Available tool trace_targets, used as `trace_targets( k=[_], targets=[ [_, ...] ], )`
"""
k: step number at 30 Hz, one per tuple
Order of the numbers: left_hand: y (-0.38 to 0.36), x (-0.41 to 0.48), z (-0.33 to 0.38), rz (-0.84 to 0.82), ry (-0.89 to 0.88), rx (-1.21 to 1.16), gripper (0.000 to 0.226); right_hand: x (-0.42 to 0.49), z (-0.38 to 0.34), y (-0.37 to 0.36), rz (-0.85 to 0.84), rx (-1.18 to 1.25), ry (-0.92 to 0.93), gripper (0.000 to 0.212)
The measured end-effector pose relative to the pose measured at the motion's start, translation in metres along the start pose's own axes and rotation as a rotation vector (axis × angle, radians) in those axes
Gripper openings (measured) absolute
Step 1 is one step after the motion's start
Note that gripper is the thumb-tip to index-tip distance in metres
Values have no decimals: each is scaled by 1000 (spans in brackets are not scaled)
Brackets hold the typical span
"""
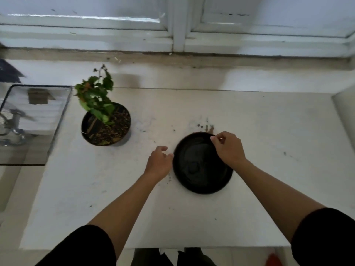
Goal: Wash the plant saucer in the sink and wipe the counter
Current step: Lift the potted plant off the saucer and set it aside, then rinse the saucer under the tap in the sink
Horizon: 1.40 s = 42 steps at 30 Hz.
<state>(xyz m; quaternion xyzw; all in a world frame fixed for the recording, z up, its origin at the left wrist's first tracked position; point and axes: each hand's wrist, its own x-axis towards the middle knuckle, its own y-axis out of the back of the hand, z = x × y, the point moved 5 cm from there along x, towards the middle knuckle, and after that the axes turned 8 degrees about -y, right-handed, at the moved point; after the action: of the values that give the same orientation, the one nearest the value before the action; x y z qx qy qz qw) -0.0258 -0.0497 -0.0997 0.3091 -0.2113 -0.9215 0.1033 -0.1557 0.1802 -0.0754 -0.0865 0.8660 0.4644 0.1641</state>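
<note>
A white-framed window (pixel 178 25) runs across the far side, 2 panes split by a thick upright post. Cool, flat daylight comes through the glass. Below it a grimy sill (pixel 192 60) carries dark specks and crumbs. A short back wall (pixel 192 79), white, drops from the sill to the pale table (pixel 249 208), and a side wall (pixel 345 116) closes off the right. Pale floor (pixel 240 256) shows under the near edge.

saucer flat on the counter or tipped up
The saucer lies flat on the counter, hollow side up. The right hand pinches its far rim; no edge looks raised.
</note>
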Motion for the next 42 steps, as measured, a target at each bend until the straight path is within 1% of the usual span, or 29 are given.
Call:
trace_targets(
  k=[2,3,5,7,9,11,14,16,25,30,33,38,42],
  targets=[
    [-14,-2,6,15,-24,17,54,2,21,11,13,-4,1,24],
    [-20,-2,9,14,-34,25,59,3,30,13,-9,-36,1,30],
    [-29,-2,11,4,-58,56,67,3,45,11,-93,-113,-18,48],
    [-34,1,11,-14,-76,102,69,1,54,7,-173,-149,-35,60],
    [-36,2,10,-22,-80,139,65,-3,56,2,-222,-134,-26,62],
    [-36,2,9,-22,-76,177,61,-9,53,-1,-247,-103,-6,59],
    [-36,1,7,-32,-87,205,59,-14,49,-1,-235,-53,40,49],
    [-34,0,9,-28,-99,210,59,-15,47,2,-233,-28,39,47],
    [-13,-12,33,39,-140,163,57,-8,28,21,-214,36,90,50],
    [-1,-29,35,93,-116,120,56,-14,14,26,-220,34,148,52],
    [7,-43,29,146,-70,86,51,-22,1,23,-257,15,198,55],
    [29,-72,13,248,6,8,41,-41,-36,11,-299,-23,309,45],
    [63,-97,-7,354,59,-76,29,-62,-78,-8,-317,-31,417,28]
  ],
)
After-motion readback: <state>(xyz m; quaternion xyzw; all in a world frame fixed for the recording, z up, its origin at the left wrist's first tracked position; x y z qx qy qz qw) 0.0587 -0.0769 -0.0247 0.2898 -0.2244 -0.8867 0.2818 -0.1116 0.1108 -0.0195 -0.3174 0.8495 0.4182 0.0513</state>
